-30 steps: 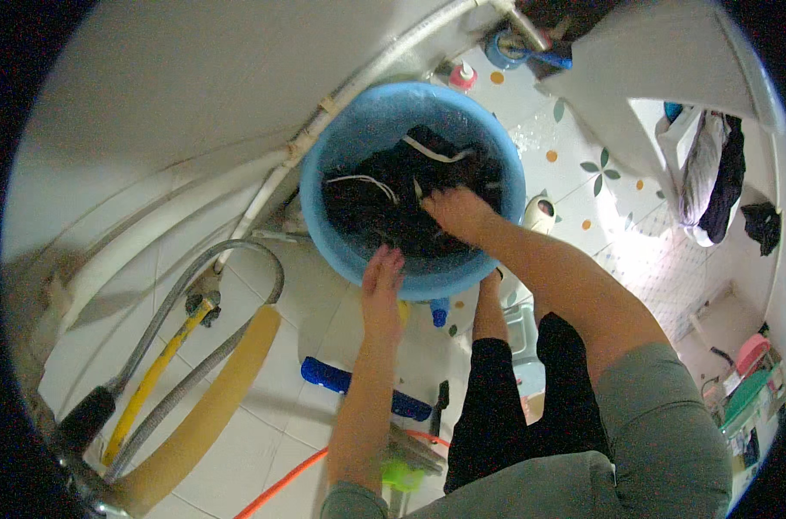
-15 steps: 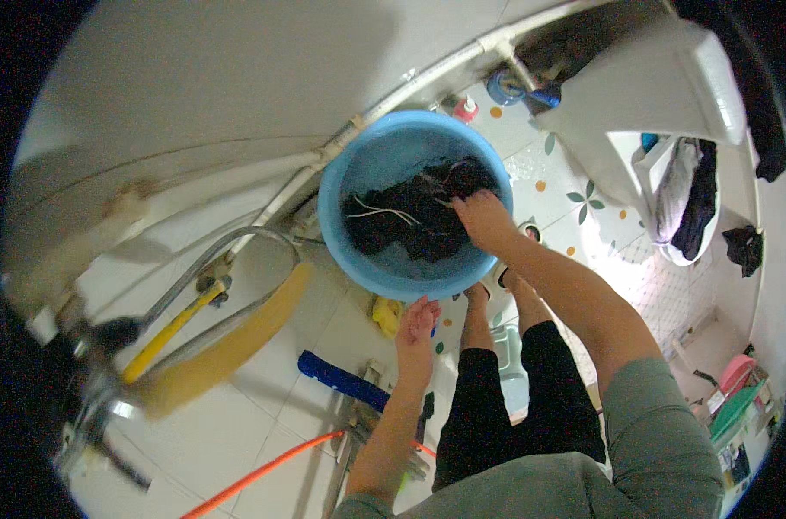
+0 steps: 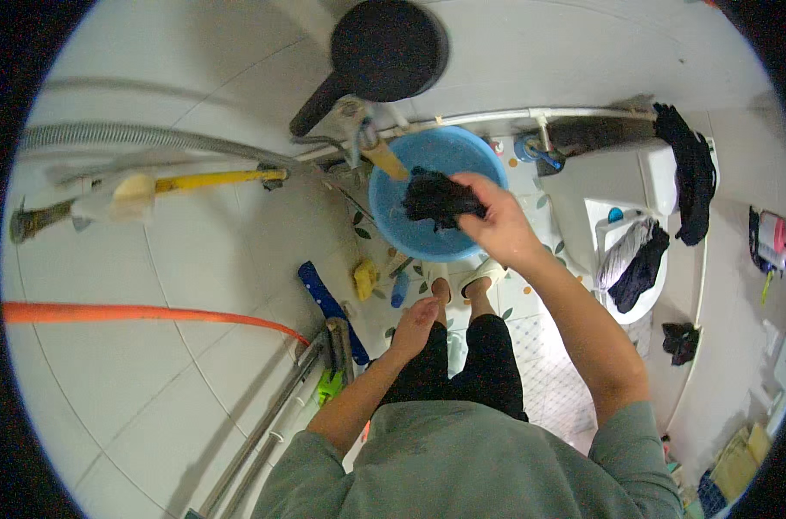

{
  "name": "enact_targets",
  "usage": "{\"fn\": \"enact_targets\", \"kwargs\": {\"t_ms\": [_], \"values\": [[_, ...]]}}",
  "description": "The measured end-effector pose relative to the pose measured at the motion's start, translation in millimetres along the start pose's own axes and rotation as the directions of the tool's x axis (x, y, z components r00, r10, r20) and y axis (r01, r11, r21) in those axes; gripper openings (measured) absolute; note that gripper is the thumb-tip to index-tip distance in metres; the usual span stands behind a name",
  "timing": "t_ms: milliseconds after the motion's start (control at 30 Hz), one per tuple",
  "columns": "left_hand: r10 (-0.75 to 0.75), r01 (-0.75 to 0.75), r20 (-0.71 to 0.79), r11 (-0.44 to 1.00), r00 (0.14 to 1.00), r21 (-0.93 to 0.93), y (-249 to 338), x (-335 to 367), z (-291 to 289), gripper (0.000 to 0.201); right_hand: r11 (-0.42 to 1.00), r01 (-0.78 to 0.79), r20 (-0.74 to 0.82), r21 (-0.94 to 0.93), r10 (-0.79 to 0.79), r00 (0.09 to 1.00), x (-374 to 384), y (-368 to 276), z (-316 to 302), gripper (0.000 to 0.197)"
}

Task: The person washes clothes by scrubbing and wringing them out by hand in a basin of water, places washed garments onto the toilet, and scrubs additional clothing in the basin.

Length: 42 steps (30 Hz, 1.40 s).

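Observation:
My right hand (image 3: 495, 218) is closed on one end of a bunched black garment (image 3: 440, 199). The dark cloth hangs over a round blue basin (image 3: 397, 240) with bluish water in it. Its kind is hard to make out. Left of the basin and lower, my left hand (image 3: 417, 320) hovers in front of my legs, its fingers apart and loosely bent, with nothing seen in it. A beige-yellow tap-like piece (image 3: 383, 157) reaches over the basin's far left rim.
A black long-handled pan (image 3: 389, 52) hangs on the far wall. White and dark clothes (image 3: 639, 268) lie on the toilet (image 3: 661, 298) at right. An orange hose (image 3: 168, 313) and metal poles (image 3: 263, 441) stand left, near a blue roll (image 3: 332, 311). A yellow cloth (image 3: 364, 279) lies below the basin.
My right hand has lifted the black garment from low in the basin, where dark cloth with white cords lay. My left hand has moved away from the basin's rim. The view has shifted.

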State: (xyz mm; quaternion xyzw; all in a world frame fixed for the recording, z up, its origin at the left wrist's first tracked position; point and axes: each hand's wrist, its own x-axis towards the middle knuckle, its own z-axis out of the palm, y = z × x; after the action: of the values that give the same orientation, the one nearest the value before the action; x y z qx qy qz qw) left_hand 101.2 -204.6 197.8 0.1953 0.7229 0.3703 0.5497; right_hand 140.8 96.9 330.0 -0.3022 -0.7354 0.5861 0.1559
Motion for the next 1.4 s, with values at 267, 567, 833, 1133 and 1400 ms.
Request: {"fn": "enact_targets", "kwargs": {"t_ms": [267,567,833,1133,1400], "values": [[-0.051,0.026,-0.12,0.979,0.992,-0.204,-28,-9,0,0.033,0.878,-0.296,-0.138,-0.376,0.263,0.955,22,132,22,0.052],[-0.234,0.161,-0.187,0.927,0.954,-0.339,-47,-38,1,0.027,0.472,-0.221,0.018,-0.853,0.449,0.893,-2,199,24,0.051],[-0.067,0.037,-0.2,0.988,0.977,-0.151,-26,-48,-12,0.034,0.709,-0.426,-0.014,-0.562,0.507,0.862,-3,87,-38,0.038],[0.065,-0.084,-0.16,0.99,0.985,-0.116,-38,-24,-29,0.035,0.938,-0.344,-0.161,-0.037,0.334,0.929,-83,-129,-112,0.045],[0.129,-0.121,-0.108,0.99,0.986,0.076,-34,-38,-36,0.034,0.943,-0.327,-0.351,-0.068,0.284,0.892,-209,-180,-160,0.05]]}}
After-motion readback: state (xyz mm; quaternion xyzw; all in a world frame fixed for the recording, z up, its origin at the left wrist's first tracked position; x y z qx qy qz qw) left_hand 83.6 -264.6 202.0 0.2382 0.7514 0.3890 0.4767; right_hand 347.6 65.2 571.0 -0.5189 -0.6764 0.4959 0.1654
